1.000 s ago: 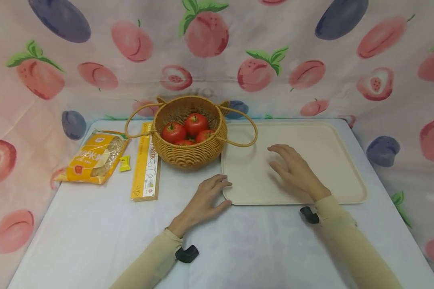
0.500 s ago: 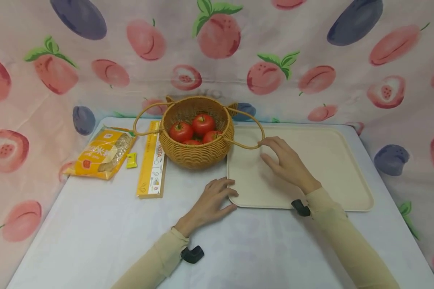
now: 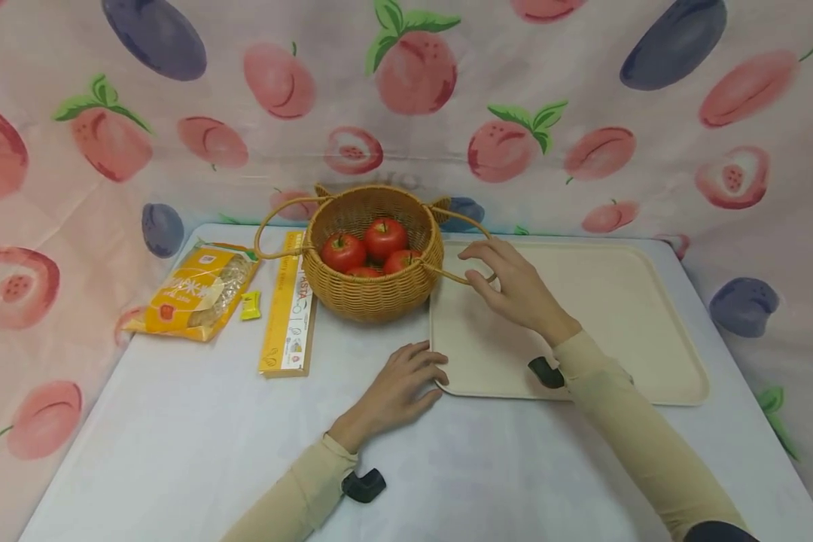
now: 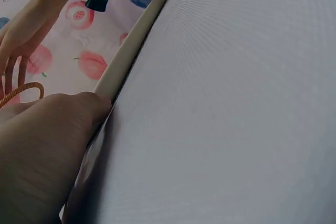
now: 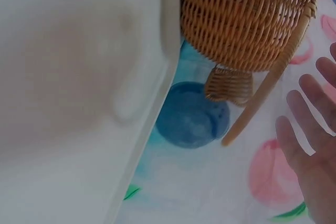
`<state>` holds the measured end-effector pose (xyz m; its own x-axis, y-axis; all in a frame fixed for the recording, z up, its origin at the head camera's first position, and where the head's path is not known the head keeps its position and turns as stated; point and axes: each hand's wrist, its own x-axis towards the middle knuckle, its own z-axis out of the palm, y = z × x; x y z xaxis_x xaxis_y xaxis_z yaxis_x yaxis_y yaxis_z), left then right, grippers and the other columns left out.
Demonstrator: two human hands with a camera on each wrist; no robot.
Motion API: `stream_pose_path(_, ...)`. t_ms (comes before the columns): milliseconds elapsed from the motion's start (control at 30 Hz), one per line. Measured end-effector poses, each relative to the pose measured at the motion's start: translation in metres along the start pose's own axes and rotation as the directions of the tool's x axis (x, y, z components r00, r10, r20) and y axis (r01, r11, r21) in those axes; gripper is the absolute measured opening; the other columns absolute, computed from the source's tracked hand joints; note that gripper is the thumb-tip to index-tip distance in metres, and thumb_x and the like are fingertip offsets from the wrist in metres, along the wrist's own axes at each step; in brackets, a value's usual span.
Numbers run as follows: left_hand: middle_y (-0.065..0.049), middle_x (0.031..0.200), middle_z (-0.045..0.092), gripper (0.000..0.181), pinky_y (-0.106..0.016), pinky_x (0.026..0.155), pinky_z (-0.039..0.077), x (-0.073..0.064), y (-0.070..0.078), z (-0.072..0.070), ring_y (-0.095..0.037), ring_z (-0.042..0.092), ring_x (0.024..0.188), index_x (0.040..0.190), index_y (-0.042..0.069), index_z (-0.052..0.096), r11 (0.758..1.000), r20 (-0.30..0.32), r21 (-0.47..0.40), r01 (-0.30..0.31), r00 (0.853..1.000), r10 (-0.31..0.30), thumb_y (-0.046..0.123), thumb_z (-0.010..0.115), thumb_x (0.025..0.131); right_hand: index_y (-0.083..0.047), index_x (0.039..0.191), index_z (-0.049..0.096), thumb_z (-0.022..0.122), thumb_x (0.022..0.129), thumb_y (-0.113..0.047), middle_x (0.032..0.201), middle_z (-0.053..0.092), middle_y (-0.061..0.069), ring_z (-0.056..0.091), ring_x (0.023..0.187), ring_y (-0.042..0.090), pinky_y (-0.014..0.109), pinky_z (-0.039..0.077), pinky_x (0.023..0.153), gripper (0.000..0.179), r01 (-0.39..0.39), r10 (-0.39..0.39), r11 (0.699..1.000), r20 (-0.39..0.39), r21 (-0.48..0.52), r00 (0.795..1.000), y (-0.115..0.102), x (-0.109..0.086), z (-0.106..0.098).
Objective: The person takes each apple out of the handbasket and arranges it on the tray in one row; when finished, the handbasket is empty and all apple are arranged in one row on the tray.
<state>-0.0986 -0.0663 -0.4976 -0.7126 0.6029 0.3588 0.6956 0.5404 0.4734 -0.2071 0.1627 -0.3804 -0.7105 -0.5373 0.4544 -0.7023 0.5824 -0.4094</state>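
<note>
In the head view my right hand (image 3: 518, 290) reaches over the right loop handle (image 3: 464, 217) of a wicker basket (image 3: 373, 299). Its fingers are lightly bent and spread, overlapping the handle's end. The right wrist view shows those fingers apart from each other beside the handle (image 5: 268, 85). Several red apples (image 3: 342, 252) lie inside the basket. My left hand (image 3: 394, 390) rests at the near left corner of a beige tray (image 3: 603, 324), fingers relaxed over the edge. The left wrist view has the thumb against the tray's rim (image 4: 131, 45).
Left of the basket lies a yellow pasta box (image 3: 286, 331), partly behind it. Farther left are a small yellow packet (image 3: 251, 306) and an orange-yellow food bag (image 3: 199, 292). A fruit-print cloth (image 3: 406, 143) hangs behind the white table (image 3: 501, 474).
My right hand has moved left and slightly away from me, from above the tray to the basket's right handle. The left hand has stayed at the tray corner. The view has shifted a little.
</note>
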Motion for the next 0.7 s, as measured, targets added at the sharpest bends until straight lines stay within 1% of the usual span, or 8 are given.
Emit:
stream_pose_path(67, 0.002, 0.128, 0.056, 0.014, -0.046, 0.115, 0.028, 0.000, 0.000, 0.000, -0.028, 0.038, 0.135, 0.101, 0.024, 0.064, 1.000, -0.003, 0.007, -0.003, 1.000, 0.003, 0.021, 0.066, 0.087, -0.013, 0.119, 0.059, 0.056, 0.095, -0.022, 0.126, 0.055, 0.005, 0.050, 0.118, 0.022, 0.039, 0.053, 0.084, 0.027, 0.018, -0.018, 1.000, 0.004, -0.001, 1.000, -0.003, 0.006, 0.001)
stream_pose_path(133, 0.002, 0.128, 0.056, 0.013, -0.045, 0.115, 0.028, 0.000, 0.000, 0.000, -0.028, 0.038, 0.135, 0.101, 0.024, 0.063, 1.000, -0.003, 0.015, -0.003, 1.000, 0.003, 0.022, 0.066, 0.087, -0.010, 0.118, 0.059, 0.057, 0.094, -0.021, 0.124, 0.056, 0.006, 0.050, 0.119, 0.024, 0.042, 0.050, 0.091, 0.026, 0.049, -0.049, 0.999, 0.004, 0.001, 0.999, -0.006, 0.014, 0.001)
stream_pose_path(200, 0.002, 0.129, 0.056, 0.014, -0.044, 0.115, 0.028, 0.000, 0.000, 0.000, -0.027, 0.038, 0.136, 0.101, 0.024, 0.063, 1.000, -0.002, 0.020, 0.002, 1.000, -0.002, 0.022, 0.065, 0.088, -0.008, 0.117, 0.060, 0.057, 0.094, -0.019, 0.121, 0.057, 0.007, 0.051, 0.119, 0.025, 0.044, 0.044, 0.099, 0.025, 0.084, -0.084, 0.996, 0.000, 0.003, 0.996, -0.008, 0.021, 0.002)
stream_pose_path(300, 0.002, 0.129, 0.056, 0.013, -0.044, 0.115, 0.027, 0.000, 0.000, 0.000, -0.027, 0.038, 0.136, 0.101, 0.024, 0.063, 1.000, -0.002, 0.015, 0.006, 1.000, -0.006, 0.021, 0.065, 0.088, -0.006, 0.115, 0.061, 0.057, 0.094, -0.016, 0.119, 0.057, 0.007, 0.052, 0.116, 0.024, 0.043, 0.045, 0.099, 0.024, 0.134, -0.134, 0.991, 0.004, 0.014, 0.991, -0.011, 0.033, 0.003)
stream_pose_path(500, 0.002, 0.128, 0.056, 0.014, -0.044, 0.115, 0.027, 0.000, 0.000, -0.001, -0.028, 0.038, 0.135, 0.101, 0.024, 0.064, 1.000, -0.011, -0.008, 0.006, 1.000, -0.006, 0.019, 0.065, 0.088, -0.010, 0.107, 0.064, 0.056, 0.094, -0.017, 0.113, 0.059, 0.004, 0.052, 0.112, 0.022, 0.042, 0.042, 0.098, 0.017, 0.202, -0.203, 0.979, 0.066, 0.022, 0.977, -0.018, 0.055, 0.005)
stream_pose_path(600, 0.002, 0.128, 0.056, 0.013, -0.044, 0.115, 0.028, -0.001, 0.000, 0.000, -0.028, 0.038, 0.135, 0.101, 0.024, 0.063, 1.000, -0.011, 0.002, 0.003, 1.000, -0.003, 0.020, 0.065, 0.088, -0.011, 0.104, 0.065, 0.057, 0.094, -0.017, 0.109, 0.060, 0.003, 0.053, 0.105, 0.020, 0.039, 0.044, 0.092, 0.014, 0.227, -0.228, 0.974, 0.094, 0.025, 0.969, -0.021, 0.064, 0.005)
stream_pose_path(700, 0.003, 0.128, 0.056, 0.013, -0.044, 0.115, 0.028, -0.001, -0.001, 0.001, -0.028, 0.038, 0.135, 0.101, 0.024, 0.063, 1.000, -0.011, 0.017, -0.001, 1.000, 0.002, 0.021, 0.064, 0.089, -0.011, 0.105, 0.065, 0.056, 0.094, -0.017, 0.108, 0.060, 0.002, 0.055, 0.097, 0.017, 0.034, 0.046, 0.085, 0.015, 0.239, -0.239, 0.971, 0.135, 0.017, 0.961, -0.024, 0.072, 0.004)
